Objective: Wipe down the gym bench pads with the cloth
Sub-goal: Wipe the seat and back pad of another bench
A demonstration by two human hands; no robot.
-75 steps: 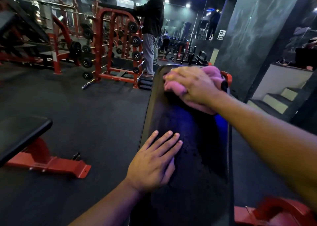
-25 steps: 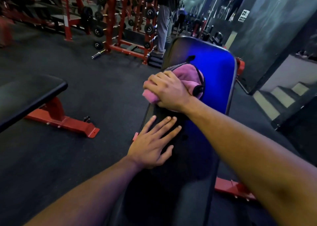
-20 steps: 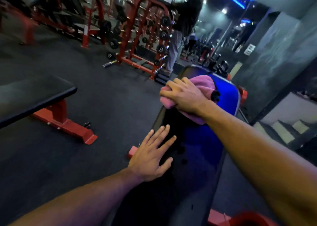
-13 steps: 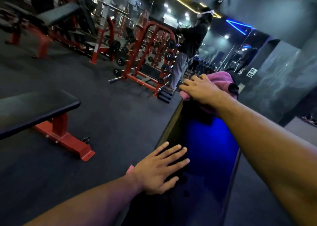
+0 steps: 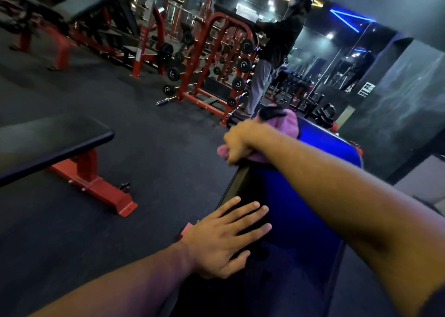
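A: Cloth (image 5: 285,124), pink and bunched, sits at the far end of the bench pad (image 5: 296,220), right on its left edge, and our right hand (image 5: 238,143) is closed around it.

B: We see the knuckles curled over that edge, likely so the fabric wraps the rim as well as the top.

A: And our left hand (image 5: 224,239) lies flat and open on the near part of the pad, fingers spread, gripping nothing.

B: We judge that's a brace, steadying us while the other arm reaches far.

A: 1 more flat bench (image 5: 53,138) stands well apart on the left.
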